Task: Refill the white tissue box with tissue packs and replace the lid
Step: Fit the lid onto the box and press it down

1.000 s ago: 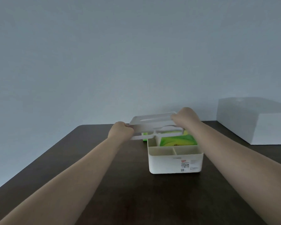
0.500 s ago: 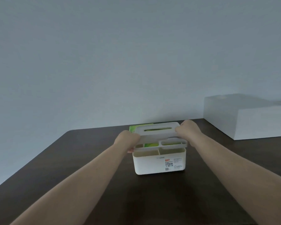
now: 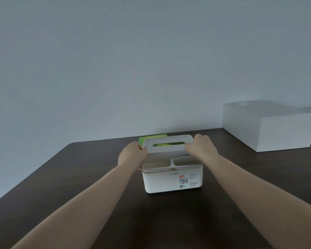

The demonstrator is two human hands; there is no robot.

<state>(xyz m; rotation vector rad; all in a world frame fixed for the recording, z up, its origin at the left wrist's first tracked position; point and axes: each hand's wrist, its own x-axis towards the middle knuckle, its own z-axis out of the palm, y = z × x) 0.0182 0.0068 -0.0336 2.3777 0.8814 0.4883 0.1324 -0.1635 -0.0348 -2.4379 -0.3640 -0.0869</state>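
A: Where is the box point(image 3: 172, 180)?
B: Mid-counter point(image 3: 79, 177), label side facing the camera. Two open compartments show along its near top edge.
A: And the lid point(image 3: 167, 150)?
B: On top of the box, over the far part. Whether it sits fully down I cannot tell. Green shows through its slot.
A: The hands?
B: The left hand point(image 3: 132, 158) is curled around the lid's left end, fingers closed on the edge. The right hand point(image 3: 201, 148) is closed on the right end the same way. Both forearms reach in from the near edge.
A: Any packs outside?
B: One green pack point(image 3: 151, 138) sits just behind the box, at its far left corner, partly hidden by the lid.
A: Anything else?
B: A big white carton point(image 3: 269, 126) stands far right, well apart from the box.
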